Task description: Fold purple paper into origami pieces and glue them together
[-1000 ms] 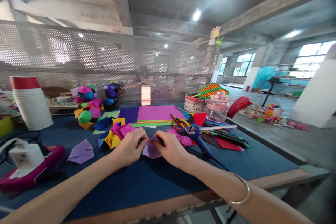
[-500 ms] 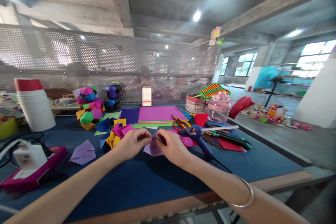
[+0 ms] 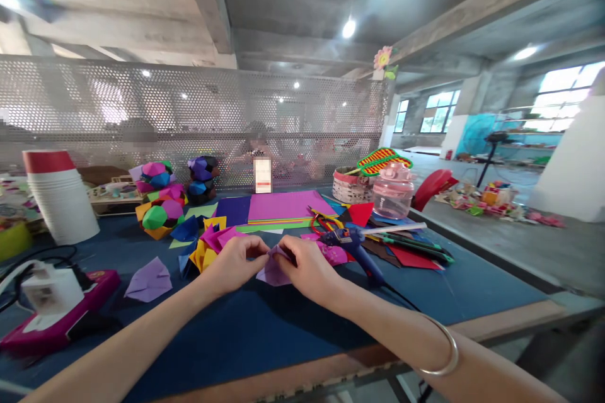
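Note:
A folded light-purple paper [image 3: 275,269] is held up between my two hands, above the blue table. My left hand [image 3: 240,261] pinches its upper left edge between thumb and index finger. On the other side, my right hand [image 3: 309,267] grips it with thumb and curled fingers, which hide part of the paper. A second light-purple folded paper piece [image 3: 148,280] lies on the table to the left. Just behind my left hand sit yellow and pink folded pieces [image 3: 212,244]. A blue glue gun [image 3: 357,249] lies right of my right hand.
A stack of coloured paper sheets [image 3: 289,206] lies at the back, with scissors [image 3: 325,221] on its right edge. Left stand paper cups [image 3: 63,201] and a power strip [image 3: 94,295]. A pink bottle [image 3: 392,194] and a basket [image 3: 350,186] stand back right. Faceted paper balls [image 3: 163,214] sit back left.
My left fingers have come slightly closer to the right hand, onto the purple paper's edge. The view has shifted a little; the other things lie as before.

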Tool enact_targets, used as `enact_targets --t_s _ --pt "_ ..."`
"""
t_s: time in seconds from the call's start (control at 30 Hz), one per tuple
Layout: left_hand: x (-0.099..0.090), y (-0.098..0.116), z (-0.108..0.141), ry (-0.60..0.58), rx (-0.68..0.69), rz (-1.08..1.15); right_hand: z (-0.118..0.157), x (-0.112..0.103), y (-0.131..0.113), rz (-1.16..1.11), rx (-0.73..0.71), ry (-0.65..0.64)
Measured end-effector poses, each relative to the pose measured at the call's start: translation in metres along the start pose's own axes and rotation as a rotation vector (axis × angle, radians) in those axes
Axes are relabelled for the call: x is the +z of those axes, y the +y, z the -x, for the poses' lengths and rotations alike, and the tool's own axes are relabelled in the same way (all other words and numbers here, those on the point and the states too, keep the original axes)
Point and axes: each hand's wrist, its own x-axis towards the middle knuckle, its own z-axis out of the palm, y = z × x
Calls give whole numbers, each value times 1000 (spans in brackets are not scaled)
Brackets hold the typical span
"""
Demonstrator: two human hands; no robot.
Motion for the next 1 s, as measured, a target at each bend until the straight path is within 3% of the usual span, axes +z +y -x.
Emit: enact_targets --t_s 0.27,0.57,0.67,0.8,1.0 --pt "6 -5 3 44 -63 -26 4 2 -4 27 -42 -38" --pt "12 -3 3 7 -52 -16 0 4 -5 -56 -10 -47" --pt "13 5 5 -84 -85 175 -1 4 -5 -116 25 -37" --pt "7 16 7 -212 -233 483 -3 1 -3 -107 49 -10" --pt "-3 19 5 -182 -332 719 -4 -2 -6 -116 49 4"
